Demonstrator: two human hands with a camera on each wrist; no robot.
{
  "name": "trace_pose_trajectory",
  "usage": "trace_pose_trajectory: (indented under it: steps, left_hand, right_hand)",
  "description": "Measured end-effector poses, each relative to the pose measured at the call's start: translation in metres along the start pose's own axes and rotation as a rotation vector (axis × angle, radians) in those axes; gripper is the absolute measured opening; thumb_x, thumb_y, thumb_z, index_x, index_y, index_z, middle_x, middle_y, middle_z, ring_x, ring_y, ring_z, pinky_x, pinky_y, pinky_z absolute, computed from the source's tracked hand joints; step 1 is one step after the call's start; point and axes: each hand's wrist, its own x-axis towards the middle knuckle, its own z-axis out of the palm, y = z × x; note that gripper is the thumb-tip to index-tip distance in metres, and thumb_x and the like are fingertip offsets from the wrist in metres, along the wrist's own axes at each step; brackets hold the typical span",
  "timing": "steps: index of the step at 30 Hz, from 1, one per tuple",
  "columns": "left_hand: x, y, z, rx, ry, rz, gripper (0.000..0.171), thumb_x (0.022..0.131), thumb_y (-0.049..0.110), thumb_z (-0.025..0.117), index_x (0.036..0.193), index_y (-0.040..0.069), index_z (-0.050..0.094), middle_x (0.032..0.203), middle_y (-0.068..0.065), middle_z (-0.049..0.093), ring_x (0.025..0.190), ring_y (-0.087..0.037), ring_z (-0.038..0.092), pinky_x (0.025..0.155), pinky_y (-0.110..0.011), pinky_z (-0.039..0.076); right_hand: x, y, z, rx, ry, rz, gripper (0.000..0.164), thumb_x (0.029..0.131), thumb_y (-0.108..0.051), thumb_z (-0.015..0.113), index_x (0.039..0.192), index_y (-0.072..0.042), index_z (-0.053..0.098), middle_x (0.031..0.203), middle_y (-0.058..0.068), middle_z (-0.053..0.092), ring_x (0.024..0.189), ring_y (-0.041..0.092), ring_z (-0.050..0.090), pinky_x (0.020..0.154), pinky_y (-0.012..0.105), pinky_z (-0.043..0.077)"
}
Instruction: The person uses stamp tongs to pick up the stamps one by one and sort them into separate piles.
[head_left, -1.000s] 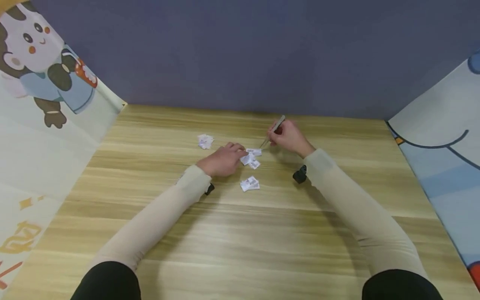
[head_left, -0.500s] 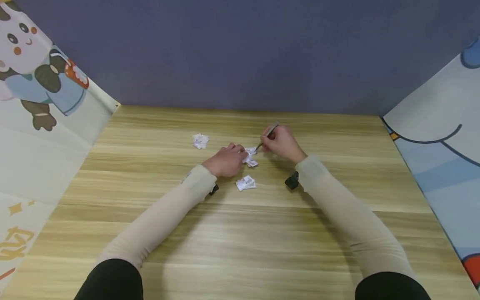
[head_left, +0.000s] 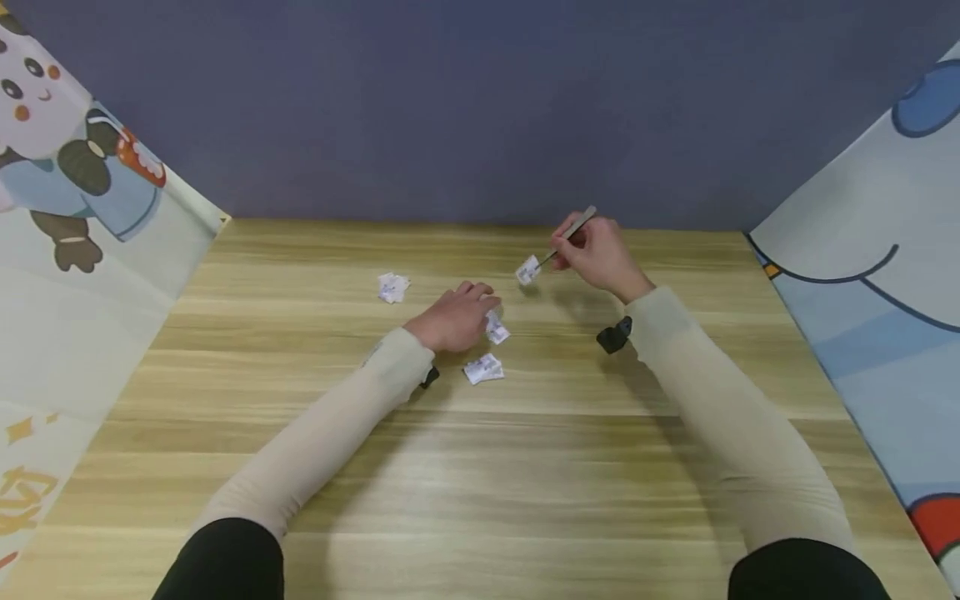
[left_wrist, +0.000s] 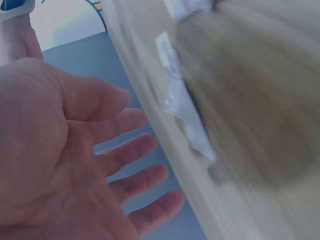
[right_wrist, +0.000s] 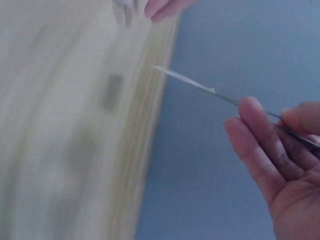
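Observation:
My right hand (head_left: pixel 602 260) pinches a pair of slim metal tweezers (head_left: pixel 581 222). A small printed paper slip (head_left: pixel 528 271) hangs at their tips, raised over the table. Edge-on, the same slip (right_wrist: pixel 182 77) appears in the right wrist view, ahead of the tweezers (right_wrist: pixel 226 97). My left hand (head_left: pixel 453 319) is low over the table beside a little heap of paper slips (head_left: pixel 497 328), partly hidden by its fingers. In the left wrist view the left hand (left_wrist: pixel 75 150) has loose, spread fingers around nothing, with paper (left_wrist: pixel 184 105) lying past the fingertips.
Two more small groups of paper lie on the wooden table (head_left: pixel 525 483): one group (head_left: pixel 483 368) nearer me, another group (head_left: pixel 393 287) to the far left. A dark blue panel (head_left: pixel 480 108) stands along the far edge, with printed panels at both sides.
The tweezers first came down to the heap beside my left hand. Now they are raised away to the upper right with a paper slip in their tips. The left hand has barely moved.

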Motion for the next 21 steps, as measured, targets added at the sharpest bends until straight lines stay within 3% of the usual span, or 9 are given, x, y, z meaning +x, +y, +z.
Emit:
trace_pose_trajectory:
  steps: [4, 10, 15, 21]
  left_hand:
    - [0.015, 0.012, -0.004, -0.015, -0.009, 0.018, 0.052, 0.099, 0.015, 0.043, 0.149, 0.013, 0.029, 0.154, -0.006, 0.022, 0.139, -0.026, 0.017, 0.111, -0.048, 0.017]
    - [0.044, 0.034, -0.001, 0.045, -0.048, 0.024, 0.058, 0.093, 0.012, 0.047, 0.148, 0.014, 0.031, 0.154, -0.004, 0.021, 0.14, -0.025, 0.015, 0.111, -0.049, 0.018]
    - [0.064, 0.05, 0.0, 0.084, -0.059, 0.001, 0.052, 0.093, 0.015, 0.045, 0.145, 0.011, 0.036, 0.152, -0.003, 0.026, 0.136, -0.025, 0.023, 0.108, -0.049, 0.024]
    - [0.079, 0.063, -0.004, 0.095, -0.071, -0.018, 0.048, 0.094, 0.022, 0.048, 0.14, 0.011, 0.044, 0.146, -0.003, 0.035, 0.127, -0.024, 0.031, 0.103, -0.045, 0.03]
  right_hand:
    - [0.002, 0.009, -0.021, -0.074, -0.045, 0.023, 0.014, 0.095, -0.013, 0.057, 0.098, 0.0, 0.061, 0.086, 0.018, 0.066, 0.074, 0.029, 0.067, 0.062, 0.029, 0.056]
    - [0.004, 0.032, -0.032, -0.162, -0.116, 0.136, 0.012, 0.096, -0.014, 0.056, 0.099, -0.003, 0.061, 0.089, 0.02, 0.067, 0.076, 0.03, 0.068, 0.068, 0.042, 0.055]
    - [0.008, 0.047, -0.027, -0.089, -0.146, 0.205, 0.017, 0.095, -0.009, 0.056, 0.103, 0.006, 0.059, 0.094, 0.025, 0.065, 0.082, 0.037, 0.065, 0.072, 0.048, 0.054]
    - [0.008, 0.055, -0.024, -0.089, -0.124, 0.218, 0.017, 0.096, -0.007, 0.054, 0.105, 0.007, 0.058, 0.095, 0.023, 0.064, 0.079, 0.033, 0.065, 0.073, 0.047, 0.054]
